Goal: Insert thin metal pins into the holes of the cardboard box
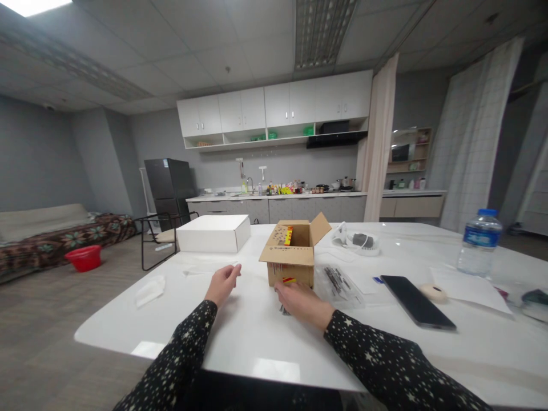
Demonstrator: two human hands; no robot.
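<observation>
A small open cardboard box (295, 254) stands on the white table (257, 337), its flaps up and something red and yellow showing inside. My right hand (302, 301) rests on the table just in front of the box, fingers curled over a small dark item that I cannot make out. My left hand (223, 283) hovers to the left of the box, fingers loosely curled and holding nothing visible. Both sleeves are black with white stars.
A closed white box (214, 233) sits at the back left. Right of the cardboard box lie a clear plastic bag (338, 281), a black phone (416, 301), papers, a round beige object (433, 293) and a water bottle (478, 242). A chair stands beyond the table's left edge.
</observation>
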